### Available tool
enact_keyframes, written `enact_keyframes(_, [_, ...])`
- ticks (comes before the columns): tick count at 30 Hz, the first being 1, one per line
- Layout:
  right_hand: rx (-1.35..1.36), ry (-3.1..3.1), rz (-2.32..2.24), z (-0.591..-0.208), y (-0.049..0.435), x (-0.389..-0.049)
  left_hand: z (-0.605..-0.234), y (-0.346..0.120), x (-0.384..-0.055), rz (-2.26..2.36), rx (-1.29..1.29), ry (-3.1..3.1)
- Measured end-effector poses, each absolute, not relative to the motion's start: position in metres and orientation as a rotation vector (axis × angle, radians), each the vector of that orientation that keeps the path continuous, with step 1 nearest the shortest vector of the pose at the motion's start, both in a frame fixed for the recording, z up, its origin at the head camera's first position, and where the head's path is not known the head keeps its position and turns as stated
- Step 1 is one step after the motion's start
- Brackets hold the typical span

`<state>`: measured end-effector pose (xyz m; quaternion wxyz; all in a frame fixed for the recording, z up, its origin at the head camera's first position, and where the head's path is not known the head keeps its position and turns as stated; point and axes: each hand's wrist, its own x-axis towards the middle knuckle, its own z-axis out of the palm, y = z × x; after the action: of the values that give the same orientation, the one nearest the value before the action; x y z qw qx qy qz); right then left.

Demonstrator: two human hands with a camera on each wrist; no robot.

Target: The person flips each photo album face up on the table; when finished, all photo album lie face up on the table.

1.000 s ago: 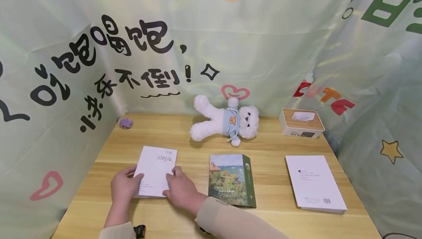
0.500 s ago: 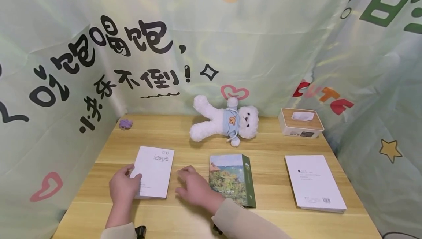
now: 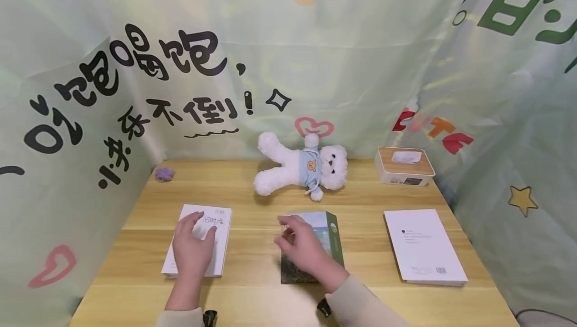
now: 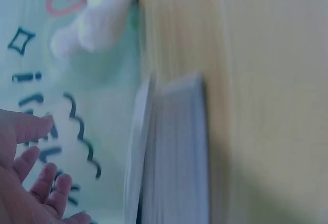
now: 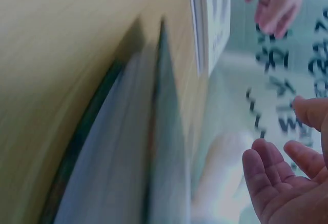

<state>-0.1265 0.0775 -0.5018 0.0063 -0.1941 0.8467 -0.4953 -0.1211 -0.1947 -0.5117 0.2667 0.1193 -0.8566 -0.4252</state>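
Above the white-covered book on the left of the table hovers my left hand, its fingers relaxed and holding nothing. In the left wrist view the book's thick page edge stands below that hand, with a gap between them. My right hand is over the photo album, a painted landscape cover with a green spine, and hides much of its front. Its fingers bend loosely around nothing. The right wrist view shows the album's pages with the hand apart from the cover.
A second white book lies on the right of the wooden table. At the back are a white plush toy in a blue top, a tissue box and a small purple thing. Printed cloth walls the table in.
Both hands have let go of the white book, which sits slightly further left. My right hand has moved right over the photo album, and my left hand has lifted over the book.
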Motion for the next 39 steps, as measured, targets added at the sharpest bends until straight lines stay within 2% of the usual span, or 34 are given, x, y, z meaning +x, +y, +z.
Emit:
enact_keyframes(6, [-0.339,2.781,-1.692,-0.508,0.118,-0.126,-0.526,-0.142,-0.118,-1.34,0.116,-2.34])
enact_keyframes(10, [-0.201,2.82,-1.712,-0.512,0.137,-0.123,-0.534,-0.11,-0.116,-1.586,0.091,-2.437])
enact_keyframes(20, [0.067,2.831,-1.596,-0.527,0.166,-0.114,-0.543,-0.079,-0.122,-1.724,0.037,-2.626])
enact_keyframes(27, [0.072,2.837,-1.475,-0.54,0.172,-0.11,-0.543,-0.07,-0.124,-1.705,-0.034,-2.751])
enact_keyframes(39, [0.097,2.739,-1.476,-0.536,0.177,-0.108,-0.542,-0.056,-0.126,-1.589,-0.223,-2.889])
